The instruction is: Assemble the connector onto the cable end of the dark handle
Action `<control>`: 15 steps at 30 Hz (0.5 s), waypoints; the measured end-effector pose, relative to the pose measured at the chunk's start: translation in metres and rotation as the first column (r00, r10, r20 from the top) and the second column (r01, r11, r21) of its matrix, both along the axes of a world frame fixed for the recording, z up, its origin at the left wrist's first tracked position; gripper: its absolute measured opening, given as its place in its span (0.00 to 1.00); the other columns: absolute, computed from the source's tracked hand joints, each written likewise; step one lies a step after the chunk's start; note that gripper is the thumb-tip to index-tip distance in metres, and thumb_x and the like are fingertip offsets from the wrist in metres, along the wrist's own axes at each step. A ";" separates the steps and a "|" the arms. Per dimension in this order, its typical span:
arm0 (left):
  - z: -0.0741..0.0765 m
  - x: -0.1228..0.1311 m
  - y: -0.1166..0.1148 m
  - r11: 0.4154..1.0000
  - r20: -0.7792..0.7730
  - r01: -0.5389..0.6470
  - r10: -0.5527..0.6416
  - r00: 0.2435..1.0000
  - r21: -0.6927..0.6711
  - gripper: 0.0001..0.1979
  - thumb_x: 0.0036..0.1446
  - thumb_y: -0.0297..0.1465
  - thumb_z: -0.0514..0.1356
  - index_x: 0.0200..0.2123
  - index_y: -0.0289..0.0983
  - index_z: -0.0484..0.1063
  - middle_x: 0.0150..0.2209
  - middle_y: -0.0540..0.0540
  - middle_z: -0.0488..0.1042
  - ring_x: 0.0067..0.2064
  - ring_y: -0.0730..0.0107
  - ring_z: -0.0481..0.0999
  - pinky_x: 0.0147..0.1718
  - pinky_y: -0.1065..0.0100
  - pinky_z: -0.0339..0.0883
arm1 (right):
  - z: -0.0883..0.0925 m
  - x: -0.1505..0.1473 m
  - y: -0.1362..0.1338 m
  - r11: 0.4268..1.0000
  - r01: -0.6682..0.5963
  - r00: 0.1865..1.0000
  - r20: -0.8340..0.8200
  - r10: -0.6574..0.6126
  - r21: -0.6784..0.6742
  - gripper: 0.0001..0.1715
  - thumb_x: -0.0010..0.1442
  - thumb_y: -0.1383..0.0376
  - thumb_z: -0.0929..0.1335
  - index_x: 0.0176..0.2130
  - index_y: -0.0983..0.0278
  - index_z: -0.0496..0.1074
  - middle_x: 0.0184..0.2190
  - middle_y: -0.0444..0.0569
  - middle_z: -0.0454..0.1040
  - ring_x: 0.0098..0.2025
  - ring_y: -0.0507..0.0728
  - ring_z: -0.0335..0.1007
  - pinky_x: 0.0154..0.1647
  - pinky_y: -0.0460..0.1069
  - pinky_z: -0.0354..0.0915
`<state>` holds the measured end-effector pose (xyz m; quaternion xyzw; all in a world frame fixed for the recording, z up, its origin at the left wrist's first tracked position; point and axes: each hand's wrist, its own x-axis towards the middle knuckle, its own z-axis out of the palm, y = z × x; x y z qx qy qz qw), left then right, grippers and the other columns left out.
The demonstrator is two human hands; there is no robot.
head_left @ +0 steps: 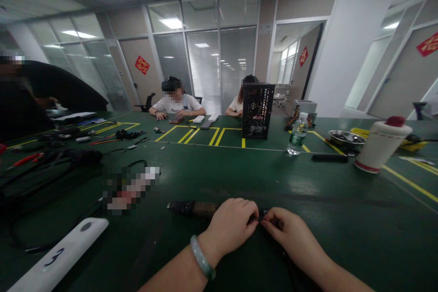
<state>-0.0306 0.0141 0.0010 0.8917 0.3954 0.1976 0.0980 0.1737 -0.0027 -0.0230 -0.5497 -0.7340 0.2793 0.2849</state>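
My left hand (pixel 230 227) is closed around the right end of a long dark cylindrical tool (pixel 193 208) that lies on the green table (pixel 239 173). A pale green bangle (pixel 202 257) sits on that wrist. My right hand (pixel 289 232) pinches a small dark part at the tool's tip, its fingertips meeting those of the left hand. What the part is cannot be made out. A dark cable seems to run from under the right hand toward me.
A white bar marked 3 (pixel 59 255) lies near left. Black cables and tools (pixel 51 159) crowd the left side. Farther off stand a black perforated case (pixel 258 110), a water bottle (pixel 297 134), a white jug with red cap (pixel 381 143), a metal bowl (pixel 345 138). Three people sit around the table.
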 end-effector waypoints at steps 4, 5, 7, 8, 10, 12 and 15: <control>0.000 0.000 0.000 1.000 0.010 0.009 -0.009 1.000 0.004 0.05 0.62 0.28 0.62 0.41 0.41 0.71 0.41 0.51 0.75 0.44 0.62 0.73 0.44 0.62 0.63 | 0.005 -0.001 -0.002 0.999 0.009 0.998 0.066 -0.011 0.032 0.07 0.63 0.64 0.67 0.33 0.59 0.75 0.30 0.42 0.75 0.32 0.55 0.71 0.32 0.47 0.62; 0.000 0.000 0.000 1.000 0.010 0.011 -0.011 1.000 0.005 0.05 0.62 0.28 0.62 0.41 0.41 0.71 0.41 0.51 0.75 0.44 0.62 0.73 0.44 0.62 0.63 | 0.006 -0.001 -0.002 0.998 0.009 0.996 0.090 -0.014 0.055 0.07 0.63 0.65 0.68 0.33 0.59 0.75 0.31 0.42 0.74 0.33 0.56 0.71 0.34 0.47 0.62; -0.001 0.000 0.000 1.000 0.014 0.012 -0.012 1.000 0.009 0.05 0.62 0.28 0.63 0.41 0.41 0.71 0.41 0.51 0.75 0.44 0.62 0.73 0.44 0.62 0.63 | 0.009 -0.001 -0.004 0.993 0.000 0.991 0.132 -0.015 0.114 0.06 0.63 0.66 0.68 0.33 0.58 0.75 0.33 0.43 0.73 0.35 0.56 0.71 0.37 0.48 0.63; -0.001 0.000 0.000 1.000 0.016 0.011 -0.012 1.000 0.010 0.06 0.62 0.28 0.63 0.42 0.41 0.71 0.41 0.52 0.75 0.44 0.63 0.73 0.44 0.62 0.63 | 0.009 -0.002 -0.005 0.990 -0.004 0.989 0.146 -0.017 0.142 0.06 0.63 0.66 0.68 0.34 0.58 0.75 0.36 0.43 0.73 0.37 0.57 0.71 0.39 0.49 0.63; -0.001 0.001 0.000 1.000 0.017 0.010 -0.010 1.000 0.013 0.07 0.61 0.27 0.63 0.42 0.42 0.71 0.41 0.53 0.75 0.44 0.63 0.73 0.44 0.62 0.64 | 0.010 -0.003 -0.006 0.985 0.001 0.987 0.156 -0.028 0.174 0.06 0.63 0.67 0.67 0.34 0.58 0.75 0.43 0.45 0.71 0.39 0.57 0.71 0.40 0.49 0.64; -0.002 0.001 0.001 1.000 0.011 0.009 -0.009 1.000 0.015 0.07 0.61 0.27 0.63 0.42 0.42 0.71 0.41 0.53 0.75 0.44 0.63 0.73 0.44 0.62 0.64 | 0.009 -0.004 -0.007 0.985 0.011 0.990 0.140 -0.036 0.172 0.07 0.63 0.68 0.67 0.34 0.60 0.74 0.51 0.48 0.67 0.40 0.57 0.72 0.40 0.49 0.65; -0.003 0.002 0.002 1.000 0.005 0.005 -0.005 1.000 0.016 0.06 0.61 0.27 0.63 0.40 0.41 0.71 0.41 0.52 0.75 0.44 0.63 0.73 0.44 0.62 0.63 | 0.007 -0.006 -0.005 0.988 -0.022 0.995 0.099 0.007 0.153 0.07 0.64 0.69 0.66 0.33 0.61 0.72 0.53 0.48 0.67 0.45 0.57 0.72 0.45 0.49 0.65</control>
